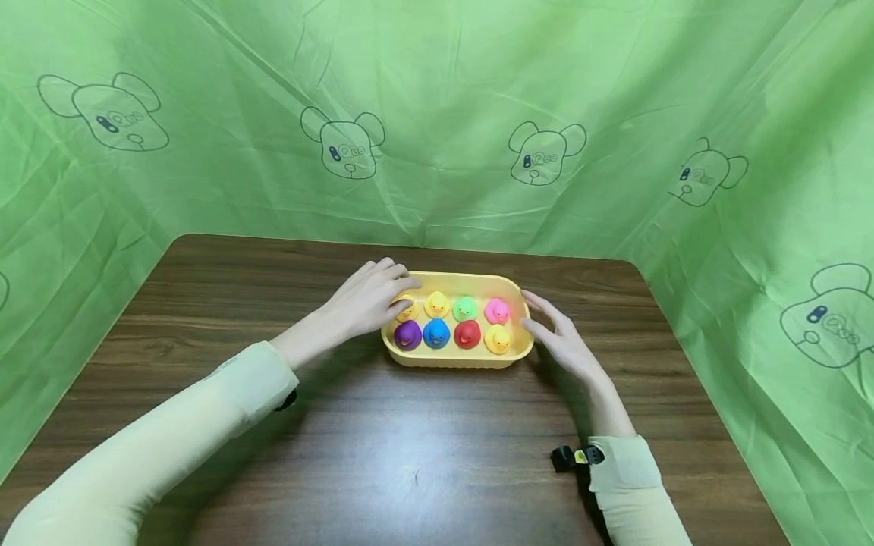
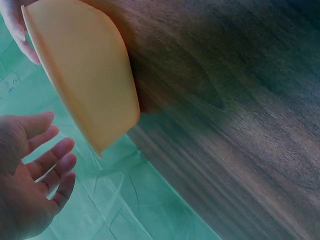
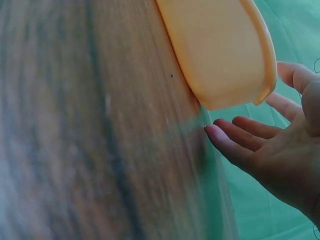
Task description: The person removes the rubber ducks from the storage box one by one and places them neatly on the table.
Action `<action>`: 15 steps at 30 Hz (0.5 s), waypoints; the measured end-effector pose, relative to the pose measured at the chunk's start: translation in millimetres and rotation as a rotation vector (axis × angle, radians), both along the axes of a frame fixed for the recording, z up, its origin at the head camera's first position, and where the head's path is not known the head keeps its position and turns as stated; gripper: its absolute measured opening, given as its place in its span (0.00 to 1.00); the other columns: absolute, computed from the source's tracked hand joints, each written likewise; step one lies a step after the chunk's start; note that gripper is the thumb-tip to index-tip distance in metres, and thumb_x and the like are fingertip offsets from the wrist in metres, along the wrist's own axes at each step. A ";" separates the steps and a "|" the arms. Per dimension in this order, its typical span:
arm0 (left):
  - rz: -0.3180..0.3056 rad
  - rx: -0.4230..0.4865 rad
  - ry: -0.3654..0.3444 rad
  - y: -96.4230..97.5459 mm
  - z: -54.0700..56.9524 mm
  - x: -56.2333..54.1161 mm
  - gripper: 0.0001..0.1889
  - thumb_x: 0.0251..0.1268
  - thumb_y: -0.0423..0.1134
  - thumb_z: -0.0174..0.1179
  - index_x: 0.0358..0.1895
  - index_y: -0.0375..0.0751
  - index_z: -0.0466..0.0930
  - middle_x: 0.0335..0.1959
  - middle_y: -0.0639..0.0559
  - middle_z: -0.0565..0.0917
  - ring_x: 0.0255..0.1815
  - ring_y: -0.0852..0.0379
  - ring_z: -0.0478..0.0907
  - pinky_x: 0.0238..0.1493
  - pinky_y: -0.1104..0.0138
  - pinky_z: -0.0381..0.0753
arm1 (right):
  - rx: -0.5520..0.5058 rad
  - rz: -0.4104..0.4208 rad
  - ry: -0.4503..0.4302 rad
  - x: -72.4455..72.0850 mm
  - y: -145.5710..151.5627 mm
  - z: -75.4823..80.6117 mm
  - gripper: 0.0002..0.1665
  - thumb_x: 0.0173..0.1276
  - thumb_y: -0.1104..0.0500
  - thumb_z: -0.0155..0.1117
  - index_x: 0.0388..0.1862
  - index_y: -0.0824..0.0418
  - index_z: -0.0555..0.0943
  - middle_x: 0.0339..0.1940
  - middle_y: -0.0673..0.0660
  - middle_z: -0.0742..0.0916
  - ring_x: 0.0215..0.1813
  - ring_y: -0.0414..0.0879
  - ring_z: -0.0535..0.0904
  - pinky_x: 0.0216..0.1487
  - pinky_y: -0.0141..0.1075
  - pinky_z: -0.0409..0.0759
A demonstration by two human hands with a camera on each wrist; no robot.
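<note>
A yellow oblong plastic basin [image 1: 456, 362] stands on the wooden table, its end wall showing in both wrist views. Several small rubber ducks lie in it in two rows, among them a purple duck [image 1: 407, 335], a blue duck [image 1: 436, 334], a red duck [image 1: 467, 334], a green duck [image 1: 465, 308] and a pink duck [image 1: 497, 311]. My left hand [image 1: 372, 297] hovers at the basin's left end, fingers relaxed and apart from its wall, partly hiding one yellow duck [image 1: 408, 309]. At the right end, my right hand [image 1: 565, 341] has loosely spread fingers, with thumb and fingertips right at the rim.
The dark wooden table [image 1: 423, 440] carries the basin toward its far edge. A green cloth [image 1: 444, 189] with printed bear heads hangs behind and along the sides. A black device [image 1: 576, 457] sits by the right cuff.
</note>
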State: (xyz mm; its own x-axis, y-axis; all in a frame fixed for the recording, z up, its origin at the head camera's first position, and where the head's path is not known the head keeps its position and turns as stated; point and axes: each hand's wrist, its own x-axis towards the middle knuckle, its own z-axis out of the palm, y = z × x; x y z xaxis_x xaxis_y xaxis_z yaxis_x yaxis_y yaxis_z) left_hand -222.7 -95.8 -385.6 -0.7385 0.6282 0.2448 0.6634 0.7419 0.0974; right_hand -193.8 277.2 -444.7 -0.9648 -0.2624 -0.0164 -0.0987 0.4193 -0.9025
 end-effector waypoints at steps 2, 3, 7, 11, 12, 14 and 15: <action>0.001 -0.018 0.002 -0.1 -1.4 -1.8 0.17 0.69 0.44 0.67 0.58 0.46 0.86 0.54 0.48 0.86 0.57 0.47 0.77 0.57 0.55 0.76 | -0.010 0.008 -0.003 -0.2 0.6 -0.3 0.34 0.81 0.51 0.57 0.82 0.49 0.62 0.81 0.59 0.69 0.82 0.56 0.62 0.67 0.26 0.73; 0.001 -0.026 0.004 -0.2 -2.2 -2.6 0.17 0.69 0.44 0.67 0.58 0.45 0.86 0.53 0.48 0.86 0.56 0.47 0.76 0.56 0.55 0.76 | -0.017 0.011 -0.004 -0.1 0.9 -0.5 0.34 0.81 0.52 0.57 0.82 0.50 0.62 0.81 0.60 0.69 0.82 0.57 0.62 0.64 0.23 0.73; 0.000 -0.048 0.013 -0.2 -5.9 -6.2 0.16 0.67 0.44 0.69 0.55 0.45 0.87 0.50 0.48 0.87 0.52 0.47 0.75 0.50 0.56 0.74 | -0.033 0.018 -0.009 0.4 2.2 -1.6 0.34 0.81 0.54 0.56 0.82 0.53 0.62 0.81 0.64 0.68 0.81 0.61 0.63 0.60 0.20 0.74; 0.002 -0.064 0.011 0.8 -9.7 -9.8 0.16 0.66 0.45 0.70 0.54 0.45 0.87 0.50 0.48 0.88 0.50 0.47 0.75 0.48 0.57 0.73 | -0.030 0.022 -0.028 1.2 3.2 -2.0 0.34 0.81 0.54 0.56 0.82 0.53 0.61 0.81 0.65 0.67 0.80 0.63 0.64 0.58 0.22 0.76; 0.002 -0.068 0.010 1.2 -10.6 -10.6 0.17 0.65 0.46 0.70 0.54 0.45 0.88 0.50 0.48 0.88 0.50 0.47 0.75 0.47 0.57 0.72 | -0.032 0.026 -0.034 1.3 3.5 -2.2 0.34 0.82 0.54 0.55 0.82 0.53 0.61 0.81 0.65 0.67 0.79 0.63 0.64 0.58 0.22 0.76; 0.005 -0.075 0.007 2.2 -12.3 -12.1 0.17 0.65 0.46 0.71 0.54 0.45 0.88 0.50 0.48 0.88 0.49 0.47 0.74 0.46 0.57 0.72 | -0.033 0.033 -0.042 1.1 4.0 -2.3 0.34 0.82 0.54 0.55 0.83 0.53 0.61 0.82 0.65 0.66 0.79 0.63 0.65 0.57 0.23 0.76; 0.005 -0.078 0.006 2.8 -13.2 -12.8 0.17 0.64 0.46 0.71 0.53 0.45 0.88 0.50 0.48 0.88 0.49 0.47 0.74 0.46 0.57 0.72 | -0.034 0.036 -0.045 1.0 4.1 -2.5 0.34 0.82 0.54 0.54 0.83 0.53 0.61 0.82 0.66 0.66 0.79 0.63 0.65 0.57 0.23 0.76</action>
